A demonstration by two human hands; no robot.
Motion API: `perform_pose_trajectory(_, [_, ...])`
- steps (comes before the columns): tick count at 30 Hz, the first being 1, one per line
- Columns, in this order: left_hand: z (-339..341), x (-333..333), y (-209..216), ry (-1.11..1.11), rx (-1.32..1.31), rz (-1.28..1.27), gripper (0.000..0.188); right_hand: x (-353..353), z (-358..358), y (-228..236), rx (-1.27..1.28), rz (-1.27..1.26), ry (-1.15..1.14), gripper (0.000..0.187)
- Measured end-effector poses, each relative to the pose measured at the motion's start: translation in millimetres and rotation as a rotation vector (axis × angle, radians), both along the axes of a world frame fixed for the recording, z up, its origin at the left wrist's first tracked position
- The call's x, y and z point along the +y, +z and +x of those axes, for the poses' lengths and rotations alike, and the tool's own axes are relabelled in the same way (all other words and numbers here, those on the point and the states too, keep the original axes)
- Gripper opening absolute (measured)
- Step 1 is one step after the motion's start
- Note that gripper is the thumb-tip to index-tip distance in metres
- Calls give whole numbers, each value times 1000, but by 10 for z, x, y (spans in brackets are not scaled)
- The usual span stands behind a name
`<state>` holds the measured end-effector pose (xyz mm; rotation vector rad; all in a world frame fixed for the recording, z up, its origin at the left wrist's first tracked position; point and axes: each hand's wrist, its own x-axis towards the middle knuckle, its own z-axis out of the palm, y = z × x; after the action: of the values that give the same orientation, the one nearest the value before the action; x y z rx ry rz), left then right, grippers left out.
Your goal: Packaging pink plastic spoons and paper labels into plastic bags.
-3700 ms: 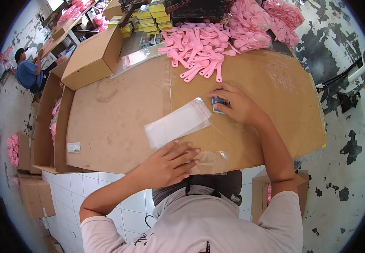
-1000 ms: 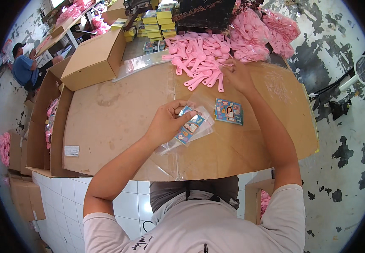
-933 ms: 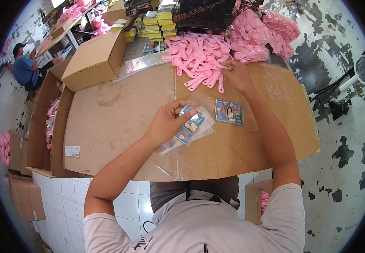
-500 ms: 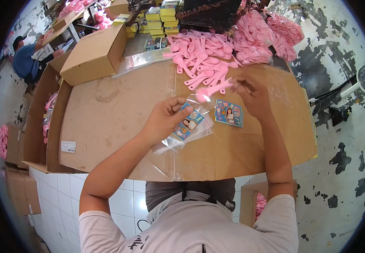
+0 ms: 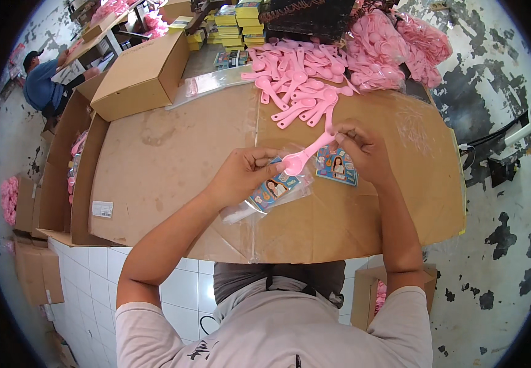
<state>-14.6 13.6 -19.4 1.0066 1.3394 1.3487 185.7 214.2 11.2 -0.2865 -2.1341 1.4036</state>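
My left hand (image 5: 245, 173) pinches a clear plastic bag (image 5: 290, 195) with a blue printed card (image 5: 271, 191) in it. Between the thumb and fingers of my right hand (image 5: 365, 149) is the handle end of a pink measuring spoon (image 5: 305, 156). The spoon's bowl lies over the upper part of the bag, beside my left thumb; whether it is inside the bag's mouth I cannot tell. A small stack of matching blue cards (image 5: 338, 168) rests on the cardboard under my right hand. Beyond it spreads a heap of loose pink spoons (image 5: 299, 76).
Cardboard (image 5: 155, 165) covers the tabletop. Empty clear bags (image 5: 216, 81) lie by a closed carton (image 5: 140, 76) at the far left. Yellow-edged card stacks (image 5: 232, 27) and bagged pink spoons (image 5: 379, 52) stand at the back. An open carton (image 5: 57, 184) adjoins the left edge. A person (image 5: 45, 83) sits far left.
My right hand has brought the pink spoon down and nearer to me, its bowl now at the bag in my left hand. My left hand has barely moved.
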Motion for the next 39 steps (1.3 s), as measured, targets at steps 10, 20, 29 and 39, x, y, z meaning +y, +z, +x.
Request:
perform_pose_trajectory(10, [30,-42,58,-78,-111,42,33,-363,-163,-64,10,229,222,26])
perform_pose_trajectory(20, [33,-88,70,-280,-212,84,41,-433,-79,450,-62,317,381,26])
perform_pose_trajectory(29, [143,-144,199,-96,-26,245,47,-677,-15,1036,-65,844,167,15])
perform_pose_trajectory(39, [241,-241,419,-52,105,351,34,-802,-95,880,-102,464,-16,21])
